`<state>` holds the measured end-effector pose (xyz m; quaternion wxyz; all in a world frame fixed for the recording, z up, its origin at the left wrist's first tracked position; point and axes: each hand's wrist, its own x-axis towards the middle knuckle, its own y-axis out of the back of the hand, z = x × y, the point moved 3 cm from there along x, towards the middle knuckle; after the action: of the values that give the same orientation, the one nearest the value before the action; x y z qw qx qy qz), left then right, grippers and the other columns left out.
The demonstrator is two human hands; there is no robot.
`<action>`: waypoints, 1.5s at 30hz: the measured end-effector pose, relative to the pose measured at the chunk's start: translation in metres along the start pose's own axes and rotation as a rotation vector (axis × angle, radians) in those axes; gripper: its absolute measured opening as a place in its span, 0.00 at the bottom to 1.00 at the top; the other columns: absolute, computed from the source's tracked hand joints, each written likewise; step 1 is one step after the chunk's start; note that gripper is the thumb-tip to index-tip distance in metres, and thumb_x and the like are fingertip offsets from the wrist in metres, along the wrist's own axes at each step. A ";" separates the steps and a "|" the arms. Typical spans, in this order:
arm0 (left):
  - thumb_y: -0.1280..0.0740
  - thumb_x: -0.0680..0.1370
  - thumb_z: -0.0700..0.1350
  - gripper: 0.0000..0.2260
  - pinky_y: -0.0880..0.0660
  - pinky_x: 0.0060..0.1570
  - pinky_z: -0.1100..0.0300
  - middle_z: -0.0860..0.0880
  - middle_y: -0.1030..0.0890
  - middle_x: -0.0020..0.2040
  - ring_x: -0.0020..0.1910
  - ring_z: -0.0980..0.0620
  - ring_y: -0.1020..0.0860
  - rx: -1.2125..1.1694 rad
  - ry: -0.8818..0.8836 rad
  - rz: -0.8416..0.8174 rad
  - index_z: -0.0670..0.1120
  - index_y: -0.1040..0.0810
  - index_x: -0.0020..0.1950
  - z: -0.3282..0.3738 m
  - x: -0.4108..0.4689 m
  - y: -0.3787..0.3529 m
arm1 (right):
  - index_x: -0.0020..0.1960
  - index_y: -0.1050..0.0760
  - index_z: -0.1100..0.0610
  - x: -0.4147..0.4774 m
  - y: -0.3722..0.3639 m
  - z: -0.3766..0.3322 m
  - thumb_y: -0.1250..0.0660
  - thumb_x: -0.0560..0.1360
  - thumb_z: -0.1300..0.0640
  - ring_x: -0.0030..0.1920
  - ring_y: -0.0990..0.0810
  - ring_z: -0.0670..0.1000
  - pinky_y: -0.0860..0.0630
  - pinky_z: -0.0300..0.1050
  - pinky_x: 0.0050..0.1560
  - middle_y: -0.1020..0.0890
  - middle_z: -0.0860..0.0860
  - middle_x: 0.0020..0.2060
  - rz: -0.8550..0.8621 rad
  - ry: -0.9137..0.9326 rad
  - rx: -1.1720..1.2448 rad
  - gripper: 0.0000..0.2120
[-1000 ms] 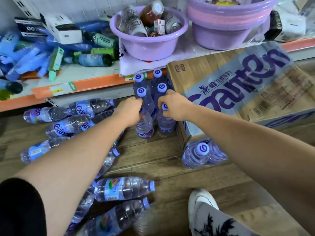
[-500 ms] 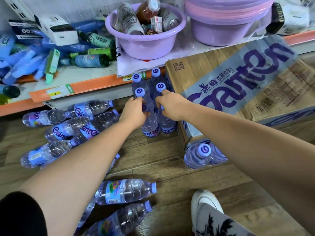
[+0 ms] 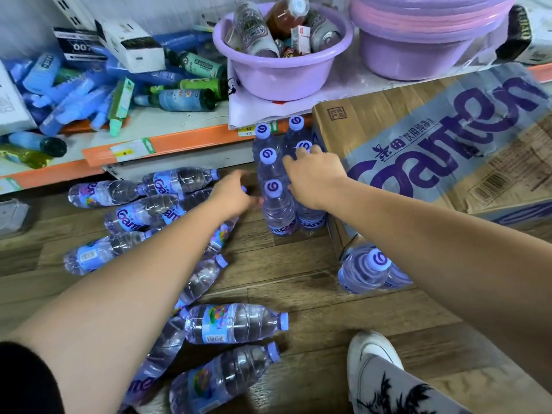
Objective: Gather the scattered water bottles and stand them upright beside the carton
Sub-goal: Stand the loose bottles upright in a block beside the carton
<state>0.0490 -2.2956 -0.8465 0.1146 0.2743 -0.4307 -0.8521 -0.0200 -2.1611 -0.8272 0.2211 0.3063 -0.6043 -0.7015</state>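
I am noting right hand (image 3: 318, 177) resting with fingers spread on upright bottles (image 3: 277, 210) standing against carton (image 3: 448, 150), left hand (image 3: 236, 195) hovering blurred alongside, finger state I cannot tell

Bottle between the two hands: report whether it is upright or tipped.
Upright: the bottle stands on its base, cap up, between the left hand and right hand.

On the orange-edged shelf (image 3: 191, 141) sits a purple basin (image 3: 280, 82) full of cans (image 3: 324, 35), a stack of basins (image 3: 412, 55) to its right, white boxes (image 3: 131, 49) and jumbled blue tubes (image 3: 68, 94) to its left.
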 end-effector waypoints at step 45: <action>0.31 0.74 0.46 0.23 0.25 0.49 0.54 0.42 0.28 0.63 0.54 0.43 0.20 0.913 -0.104 -0.204 0.41 0.33 0.66 -0.138 -0.002 -0.060 | 0.63 0.28 0.65 0.166 -0.086 -0.130 0.40 0.77 0.63 0.63 0.24 0.58 0.26 0.46 0.54 0.24 0.58 0.62 -0.297 -0.188 0.440 0.16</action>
<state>0.1317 -2.3512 -0.9594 -0.1239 0.2946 -0.7375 -0.5950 -0.0430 -2.3522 -0.9495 -0.0130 0.3658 -0.7084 -0.6034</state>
